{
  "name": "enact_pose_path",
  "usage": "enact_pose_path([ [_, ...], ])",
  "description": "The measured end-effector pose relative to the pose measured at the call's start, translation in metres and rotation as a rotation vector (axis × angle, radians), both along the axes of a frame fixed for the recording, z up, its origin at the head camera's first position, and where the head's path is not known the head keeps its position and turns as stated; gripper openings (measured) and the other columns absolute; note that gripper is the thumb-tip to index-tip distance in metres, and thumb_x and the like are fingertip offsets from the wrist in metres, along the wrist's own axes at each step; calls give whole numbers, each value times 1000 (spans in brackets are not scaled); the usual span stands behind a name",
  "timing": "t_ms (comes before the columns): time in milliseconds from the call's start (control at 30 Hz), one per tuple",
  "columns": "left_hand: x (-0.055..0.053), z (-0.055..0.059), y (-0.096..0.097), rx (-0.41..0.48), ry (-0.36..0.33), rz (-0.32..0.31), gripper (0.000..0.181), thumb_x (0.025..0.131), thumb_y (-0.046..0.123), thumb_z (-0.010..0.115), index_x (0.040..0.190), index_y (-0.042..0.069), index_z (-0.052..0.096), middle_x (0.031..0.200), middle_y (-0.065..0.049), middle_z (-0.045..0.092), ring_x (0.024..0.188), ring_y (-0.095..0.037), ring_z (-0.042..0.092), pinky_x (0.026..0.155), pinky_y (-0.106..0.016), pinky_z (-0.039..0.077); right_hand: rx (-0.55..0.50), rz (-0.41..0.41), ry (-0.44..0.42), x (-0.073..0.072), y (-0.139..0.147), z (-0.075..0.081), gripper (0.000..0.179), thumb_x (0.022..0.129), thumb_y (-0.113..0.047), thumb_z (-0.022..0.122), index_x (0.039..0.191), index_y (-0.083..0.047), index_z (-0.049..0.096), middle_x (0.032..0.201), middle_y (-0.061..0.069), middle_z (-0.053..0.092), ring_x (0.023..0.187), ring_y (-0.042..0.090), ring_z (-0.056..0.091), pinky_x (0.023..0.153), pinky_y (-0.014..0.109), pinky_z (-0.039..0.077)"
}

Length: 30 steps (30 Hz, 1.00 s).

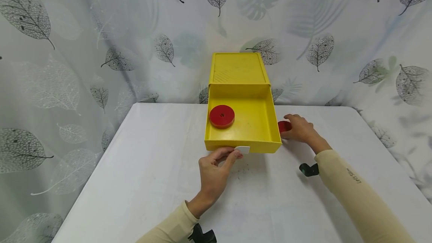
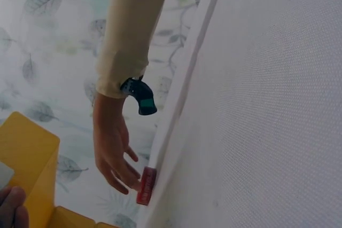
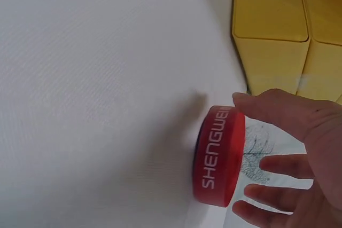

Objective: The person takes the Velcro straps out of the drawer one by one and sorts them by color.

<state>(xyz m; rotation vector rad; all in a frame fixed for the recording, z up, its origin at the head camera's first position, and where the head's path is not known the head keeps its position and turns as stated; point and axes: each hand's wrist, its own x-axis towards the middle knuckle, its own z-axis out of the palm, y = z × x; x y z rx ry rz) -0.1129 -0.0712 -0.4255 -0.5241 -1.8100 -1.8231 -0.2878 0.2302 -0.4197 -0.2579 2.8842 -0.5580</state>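
A yellow drawer (image 1: 258, 119) juts out of a yellow box (image 1: 239, 68) in the middle of the head view. My left hand (image 1: 214, 175) pinches the white pull tab (image 1: 243, 149) on its front. Inside, toward the left wall, lies a thick red roll (image 1: 222, 116) with a small centre hole. To the right of the drawer, a second red roll (image 3: 220, 156), lettered SHENGWEI, rests on the table. My right hand (image 1: 299, 128) is around it with fingers spread; in the right wrist view the thumb is at its upper edge and the other fingers stand apart.
A white-covered table (image 1: 152, 168) spreads beneath everything. Leaf-patterned curtains (image 1: 128, 29) hang behind and at the sides. Yellow drawer fronts (image 3: 271, 12) stand close to my right hand. Dark curved pieces (image 1: 308, 170) stick out from both wrists.
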Motion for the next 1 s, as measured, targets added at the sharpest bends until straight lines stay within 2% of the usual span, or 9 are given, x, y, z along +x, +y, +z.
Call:
enact_pose_path([
  [167, 0, 1, 0, 7, 5, -4, 10, 95, 1, 75, 105, 2, 76, 93, -9, 78, 85, -26, 76, 81, -38, 61, -7, 0, 55, 3, -6, 12, 77, 93, -30, 79, 148, 9, 42, 149, 37, 40, 130, 57, 38, 102, 80, 29],
  [267, 0, 1, 0, 10, 5, -5, 10, 95, 1, 75, 105, 2, 76, 93, -9, 78, 86, -26, 76, 81, -38, 61, -36, -1, 116, 6, -11, 19, 71, 96, -27, 75, 148, 10, 43, 152, 36, 37, 134, 57, 34, 105, 80, 26],
  [367, 0, 2, 0, 10, 1, -2, 10, 95, 1, 75, 105, 2, 77, 93, -8, 78, 86, -25, 76, 82, -38, 61, -100, -5, 215, 10, -16, 27, 63, 98, -22, 71, 146, 9, 45, 152, 34, 39, 136, 55, 35, 107, 77, 28],
  [500, 1, 2, 0, 11, -5, 0, 10, 95, 2, 75, 106, 3, 77, 94, -7, 78, 86, -24, 76, 82, -38, 61, -214, -4, 388, 18, -24, 40, 50, 99, -13, 65, 142, 8, 51, 151, 31, 43, 139, 52, 37, 110, 70, 31],
  [633, 2, 2, 0, 9, -7, 0, 11, 96, 4, 75, 106, 3, 77, 95, -6, 78, 86, -24, 76, 82, -37, 60, -295, 28, 518, 25, -33, 54, 41, 101, -9, 61, 139, 6, 56, 149, 27, 49, 139, 48, 40, 111, 66, 33],
  [1000, 2, 0, 1, 9, -15, 3, 10, 96, 4, 75, 106, 4, 77, 95, -6, 78, 87, -24, 76, 83, -37, 60, -432, 171, 722, 47, -65, 88, 34, 103, -7, 61, 136, 3, 62, 143, 19, 58, 136, 40, 50, 112, 57, 39],
])
